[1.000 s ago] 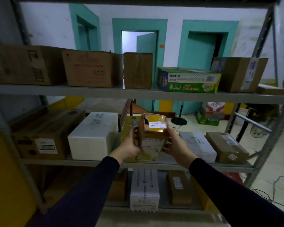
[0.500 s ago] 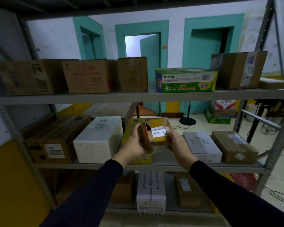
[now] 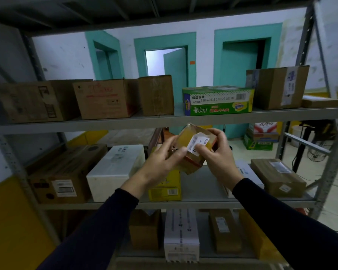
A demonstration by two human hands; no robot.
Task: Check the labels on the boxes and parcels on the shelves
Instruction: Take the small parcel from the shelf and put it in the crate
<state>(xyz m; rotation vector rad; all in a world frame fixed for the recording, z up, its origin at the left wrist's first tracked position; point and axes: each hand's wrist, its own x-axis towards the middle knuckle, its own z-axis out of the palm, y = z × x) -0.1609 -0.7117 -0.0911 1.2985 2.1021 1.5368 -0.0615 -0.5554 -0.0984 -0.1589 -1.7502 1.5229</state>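
one parcel in your hands, many left on the shelves.
both your hands hold the small yellow parcel [image 3: 191, 151] up in front of the middle shelf [image 3: 183, 203], above its front edge: your left hand [image 3: 162, 162] has its grip curled round the left side, your right hand [image 3: 217, 151] pinches its white label [image 3: 198, 142], turned to face you. by my reading, this check is under way; boxes on the top shelf [image 3: 125, 123], middle and bottom shelves are yet to be lifted.
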